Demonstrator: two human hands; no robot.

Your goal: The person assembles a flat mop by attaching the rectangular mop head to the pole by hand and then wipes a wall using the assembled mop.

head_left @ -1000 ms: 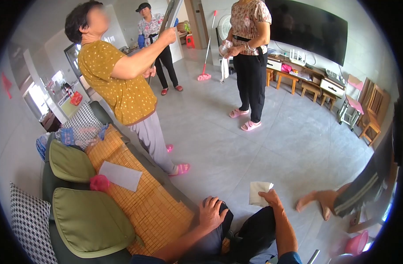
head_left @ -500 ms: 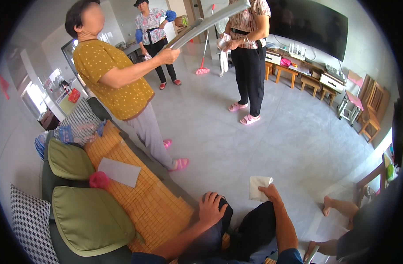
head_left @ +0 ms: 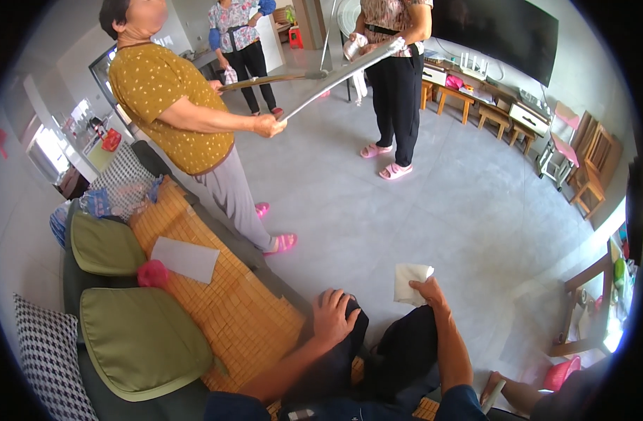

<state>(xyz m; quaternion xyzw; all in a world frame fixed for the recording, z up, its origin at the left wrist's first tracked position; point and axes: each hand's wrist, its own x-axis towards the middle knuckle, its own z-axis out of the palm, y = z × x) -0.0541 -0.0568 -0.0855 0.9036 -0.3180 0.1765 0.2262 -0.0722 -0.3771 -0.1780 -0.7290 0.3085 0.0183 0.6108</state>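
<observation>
My left hand [head_left: 333, 316] rests on my left knee with its fingers spread, holding nothing. In my right hand [head_left: 428, 288], above my right knee, is a folded white cloth [head_left: 409, 284], pinched at its right edge between thumb and fingers. The cloth hangs flat in front of the knee. Before me on the left, a person in a mustard top [head_left: 160, 91] holds a long, narrow grey thing [head_left: 342, 76] that reaches to the right; I cannot make out its kind.
A sofa with a bamboo mat [head_left: 251, 326], green cushions [head_left: 142, 344], a white sheet [head_left: 186, 259] and a pink bag [head_left: 153, 273] lies to my left. Two other people stand farther off, one with a cloth [head_left: 356, 52]. Wooden chairs [head_left: 595, 165] and a table [head_left: 588, 302] are right.
The person in mustard has lowered the grey thing, which now shows two long edges. At lower right, a seated person's leg has shifted and a pink basket shows. My hands keep their pose.
</observation>
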